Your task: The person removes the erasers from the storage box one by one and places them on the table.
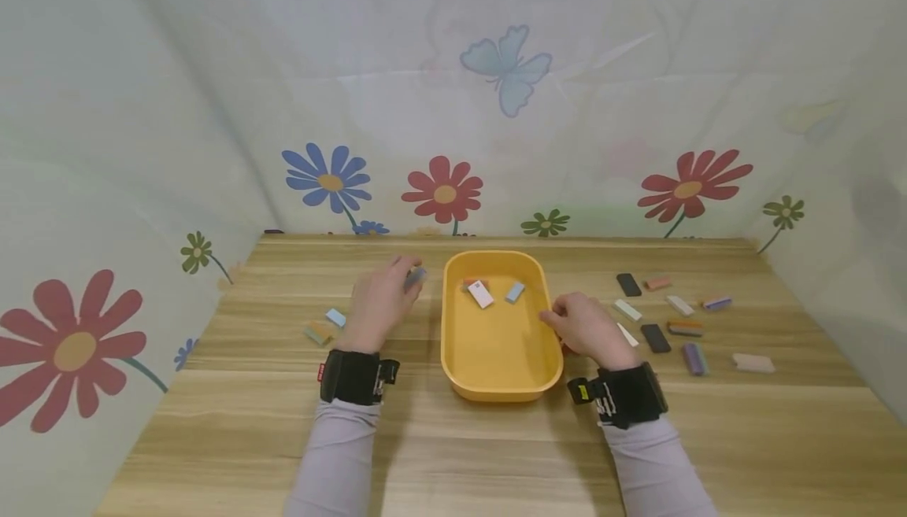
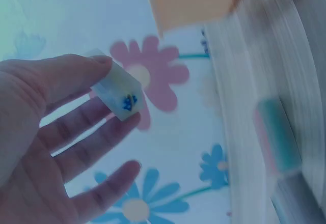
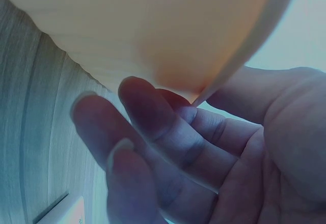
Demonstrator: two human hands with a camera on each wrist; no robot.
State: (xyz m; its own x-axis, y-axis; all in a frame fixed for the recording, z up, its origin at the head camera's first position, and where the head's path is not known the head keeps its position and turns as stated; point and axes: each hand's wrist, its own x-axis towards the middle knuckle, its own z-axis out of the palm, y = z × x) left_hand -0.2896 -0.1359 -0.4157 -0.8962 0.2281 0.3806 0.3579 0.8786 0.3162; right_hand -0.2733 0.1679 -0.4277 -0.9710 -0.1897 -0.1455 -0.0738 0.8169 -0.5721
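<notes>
Left of the yellow plastic bin (image 1: pixel 501 352), my left hand (image 1: pixel 383 300) pinches a small pale eraser-like block (image 2: pixel 119 89) between thumb and fingers, above the table. A blue mark shows on the block's face in the left wrist view. My right hand (image 1: pixel 584 326) grips the bin's right rim, thumb over the edge and fingers against the outer wall (image 3: pixel 132 30). Toward the far end inside the bin lie a white block (image 1: pixel 480 294), partly covering an orange one (image 1: pixel 468 284), and a light blue block (image 1: pixel 515 292).
Left of the bin, a light blue block (image 1: pixel 336 317) lies near a tan and green block (image 1: pixel 318 333). Several loose blocks spread over the table's right side, among them a black block (image 1: pixel 656 338), a purple block (image 1: pixel 694 360) and a beige block (image 1: pixel 753 363). A flowered curtain (image 1: pixel 397 108) hangs behind.
</notes>
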